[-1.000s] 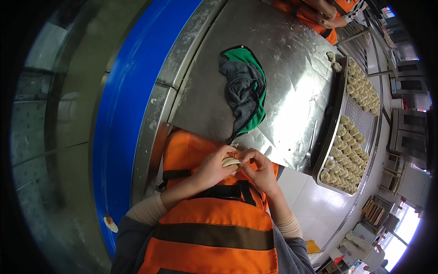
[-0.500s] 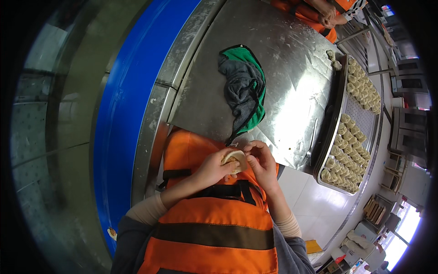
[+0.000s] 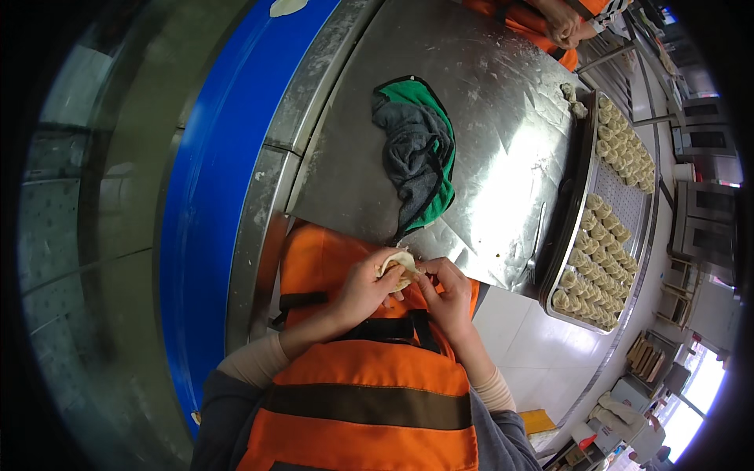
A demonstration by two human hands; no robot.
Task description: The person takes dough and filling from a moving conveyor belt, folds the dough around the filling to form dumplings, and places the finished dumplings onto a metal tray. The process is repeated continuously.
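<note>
Steel worktop (image 3: 345, 169) carried a towel (image 3: 412, 145). Off its near edge, left hand (image 3: 364, 292), fingers curled, cradled a dough wrapper (image 3: 401, 258); right hand (image 3: 451, 296) pinched its rim.

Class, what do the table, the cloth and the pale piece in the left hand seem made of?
Table: probably steel, smooth but scuffed; it is grey and reflects bright glare.
Cloth: likely soft, dull fabric; it lies in loose folds.
Pale piece in the left hand: perhaps dough, matte; it is thin and curved.
</note>
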